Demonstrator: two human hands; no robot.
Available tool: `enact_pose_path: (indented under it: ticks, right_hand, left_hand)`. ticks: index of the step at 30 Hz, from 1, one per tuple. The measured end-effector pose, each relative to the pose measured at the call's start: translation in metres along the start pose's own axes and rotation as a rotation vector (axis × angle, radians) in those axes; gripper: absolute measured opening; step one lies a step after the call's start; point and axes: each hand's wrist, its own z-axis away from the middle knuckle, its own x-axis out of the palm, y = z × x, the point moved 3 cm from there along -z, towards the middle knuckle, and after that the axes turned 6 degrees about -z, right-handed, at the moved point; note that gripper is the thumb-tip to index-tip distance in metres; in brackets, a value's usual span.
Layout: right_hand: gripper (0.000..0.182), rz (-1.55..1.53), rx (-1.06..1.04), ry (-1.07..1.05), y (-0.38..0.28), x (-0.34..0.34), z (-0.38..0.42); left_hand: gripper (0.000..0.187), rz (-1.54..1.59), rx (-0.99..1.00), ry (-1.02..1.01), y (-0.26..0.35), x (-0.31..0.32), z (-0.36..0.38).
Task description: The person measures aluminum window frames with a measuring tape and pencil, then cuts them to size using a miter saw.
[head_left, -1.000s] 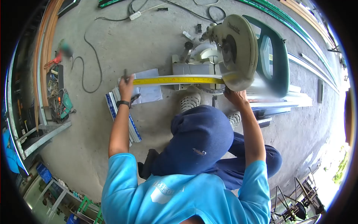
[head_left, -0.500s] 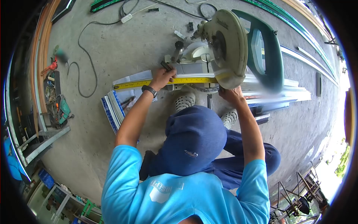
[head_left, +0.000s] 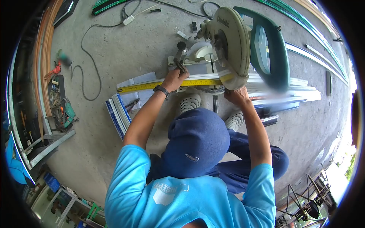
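Note:
A yellow tape measure (head_left: 152, 86) is stretched along a long white metal profile (head_left: 262, 78) that lies across the miter saw's base (head_left: 195, 68). My left hand (head_left: 175, 79) is closed on a short dark stick, perhaps a marker (head_left: 181, 67), and rests over the tape. My right hand (head_left: 237, 97), fingers curled, is at the front edge of the saw base under the blade guard (head_left: 232, 45). What its fingers grip is hidden. The saw head is raised, with its green handle (head_left: 268, 49) to the right.
More metal profiles (head_left: 304, 95) lie right of the saw. A bundle of blue-and-white profiles (head_left: 118, 114) and pliers (head_left: 132, 104) are at left. A cable (head_left: 91, 57) loops over the floor. A green power tool (head_left: 68, 114) and a metal frame (head_left: 53, 146) stand farther left.
My left hand has slid right along the tape, and the dark stick in it now points more upright. My right hand has stayed about in place.

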Motion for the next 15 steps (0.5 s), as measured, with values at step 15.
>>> enact_pose_path:
  ticks: [15]
  right_hand:
    - [0.048, 0.050, 0.030, -0.066, 0.000, 0.003, -0.004]
  left_hand:
    - [0.023, -0.083, 0.039, 0.035, 0.002, 0.001, 0.003]
